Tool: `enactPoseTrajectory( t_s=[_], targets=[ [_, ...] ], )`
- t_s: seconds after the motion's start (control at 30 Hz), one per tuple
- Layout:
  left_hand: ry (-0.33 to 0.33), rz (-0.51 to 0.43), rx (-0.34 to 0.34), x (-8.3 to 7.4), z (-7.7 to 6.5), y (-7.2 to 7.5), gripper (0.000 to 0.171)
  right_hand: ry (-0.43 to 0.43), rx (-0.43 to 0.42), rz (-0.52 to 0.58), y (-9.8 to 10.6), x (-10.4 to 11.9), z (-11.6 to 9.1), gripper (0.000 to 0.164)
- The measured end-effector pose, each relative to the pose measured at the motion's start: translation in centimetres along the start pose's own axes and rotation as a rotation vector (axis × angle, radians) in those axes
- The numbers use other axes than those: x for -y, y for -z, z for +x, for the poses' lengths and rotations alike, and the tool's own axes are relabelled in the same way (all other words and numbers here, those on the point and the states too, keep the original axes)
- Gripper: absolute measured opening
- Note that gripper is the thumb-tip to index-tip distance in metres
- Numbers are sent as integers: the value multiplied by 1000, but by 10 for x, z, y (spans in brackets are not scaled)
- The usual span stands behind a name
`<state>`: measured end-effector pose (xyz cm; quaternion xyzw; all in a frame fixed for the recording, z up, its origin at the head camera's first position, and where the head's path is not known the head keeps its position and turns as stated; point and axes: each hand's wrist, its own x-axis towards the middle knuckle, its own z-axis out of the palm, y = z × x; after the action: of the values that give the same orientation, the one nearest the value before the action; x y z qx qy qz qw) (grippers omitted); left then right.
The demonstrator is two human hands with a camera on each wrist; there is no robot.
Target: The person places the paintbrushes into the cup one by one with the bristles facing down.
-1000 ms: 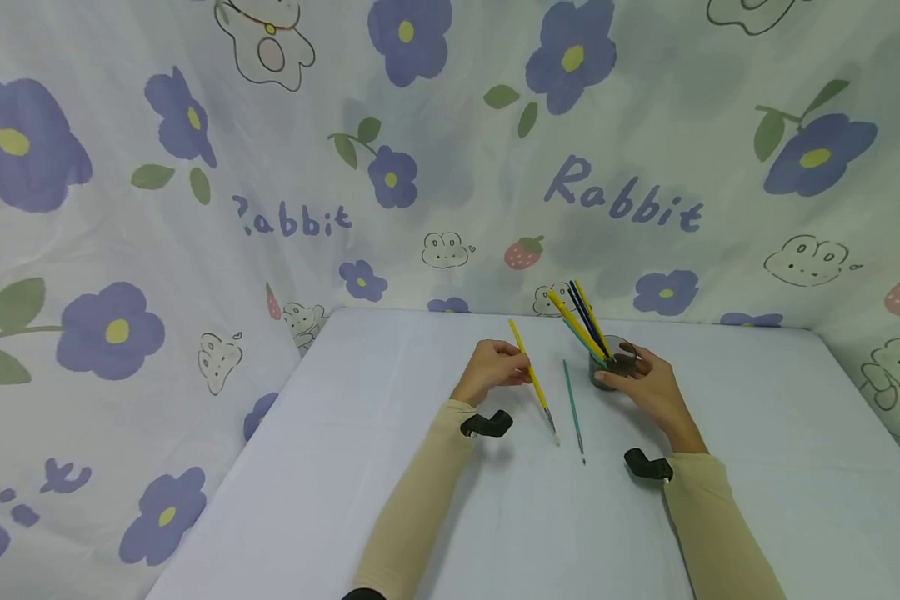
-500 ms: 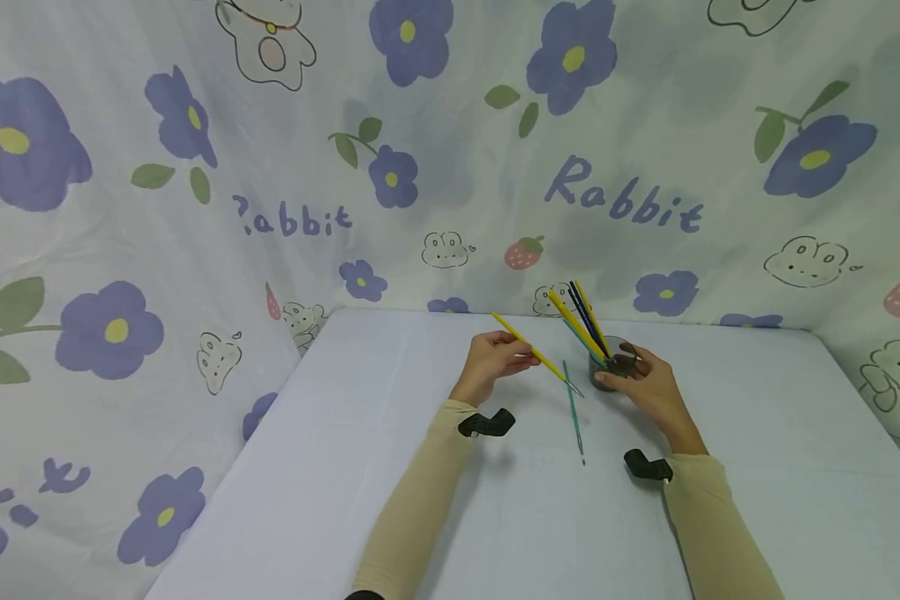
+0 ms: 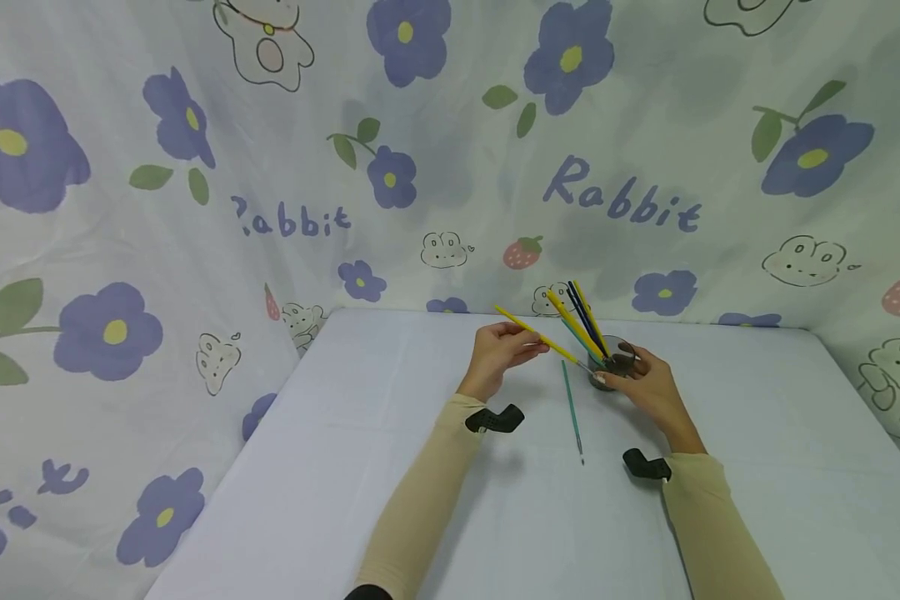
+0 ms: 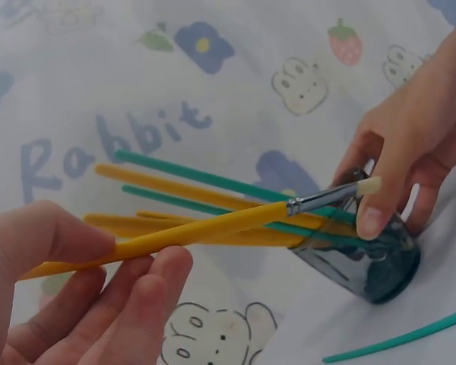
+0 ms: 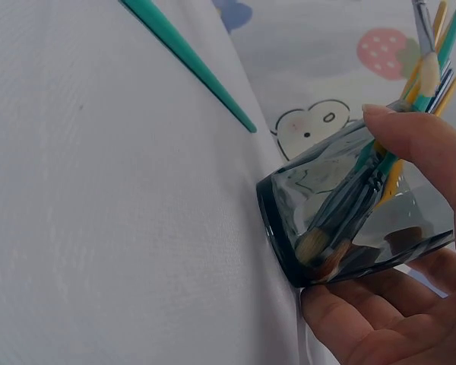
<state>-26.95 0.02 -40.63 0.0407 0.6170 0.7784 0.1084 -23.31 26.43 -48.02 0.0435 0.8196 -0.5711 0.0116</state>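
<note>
Between the thumb and fingers of my left hand (image 3: 497,354) is a yellow paintbrush (image 4: 205,228), held slanted in the air. Its pale bristle tip points right, near the rim of a dark see-through glass cup (image 5: 277,232) in the head view. My right hand (image 3: 651,393) grips this cup, thumb on the near side and fingers around the other. Several yellow, green and dark blue paintbrushes (image 3: 587,323) lean left in the cup, bristles down, as the right wrist view shows. On the table, between the hands, lies a thin green paintbrush (image 3: 572,404).
A white cloth covers the table (image 3: 330,467). Behind it and to the left hangs a curtain (image 3: 465,125) printed with flowers and rabbits. Black camera mounts (image 3: 497,419) sit on both wrists.
The yellow paintbrush has been lifted and swung from pointing toward me to pointing right at the cup. My left hand has shifted slightly right and away. The right hand keeps its hold on the cup.
</note>
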Motion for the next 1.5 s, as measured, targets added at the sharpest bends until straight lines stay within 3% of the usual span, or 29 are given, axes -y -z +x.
enactPoseTrajectory(
  t_s=[0.33, 0.6, 1.0, 1.23, 1.5],
  targets=[
    [-67, -35, 27, -9, 2, -12, 32, 11, -6, 2, 0, 1, -1, 98],
    [-97, -67, 26, -13, 4, -22, 26, 24, -5, 6, 0, 1, -1, 97],
    [-133, -41, 47, -15, 11, -33, 34, 10, -1, 11, 1, -2, 2, 100],
    [-153, -37, 23, -14, 14, -40, 21, 16, 0, 1, 2, -3, 1, 100],
    [-169, 3, 20, -11, 19, -47, 20, 3, 5, 8, 1, -3, 1, 103]
  ],
)
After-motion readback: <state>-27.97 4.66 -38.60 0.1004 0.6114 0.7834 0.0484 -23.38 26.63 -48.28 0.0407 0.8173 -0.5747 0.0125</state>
